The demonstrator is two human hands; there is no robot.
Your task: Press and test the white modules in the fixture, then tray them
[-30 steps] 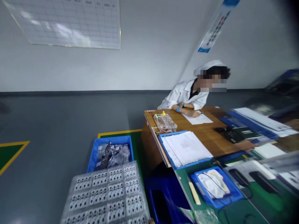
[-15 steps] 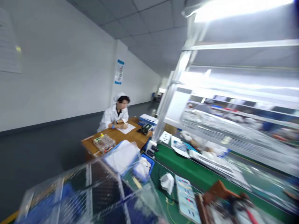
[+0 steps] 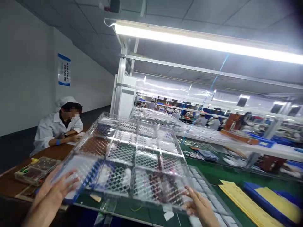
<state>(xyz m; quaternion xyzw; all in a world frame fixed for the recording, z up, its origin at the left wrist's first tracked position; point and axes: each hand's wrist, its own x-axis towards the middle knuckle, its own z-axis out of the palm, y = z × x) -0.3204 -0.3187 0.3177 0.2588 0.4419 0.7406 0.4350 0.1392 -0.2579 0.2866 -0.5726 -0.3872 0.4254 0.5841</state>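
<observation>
A large clear plastic compartment tray (image 3: 146, 159) is tilted up in front of me above the bench, its grid of cells see-through, with a cross-hatched pattern. My left hand (image 3: 54, 192) is at its lower left corner, the fingers spread over the edge. At the lower right corner, my right hand (image 3: 200, 205) grips the rim with bent fingers. Through the tray I see a white sheet in a blue holder (image 3: 78, 173) and blurred white items. Motion blurs the fingertips somewhat.
A seated person (image 3: 59, 126) in white coat and cap leans on a brown table (image 3: 11, 189) at left, near a clear parts box (image 3: 38, 170). White padded rows (image 3: 205, 192) lie right of the tray, then yellow sheets (image 3: 241, 201) and a blue bin (image 3: 262, 205). Shelf posts (image 3: 119, 85) rise behind.
My view has swung right, so the seated person now appears further left and larger. The clear tray has come up higher in view, and both my hands now show at its lower corners.
</observation>
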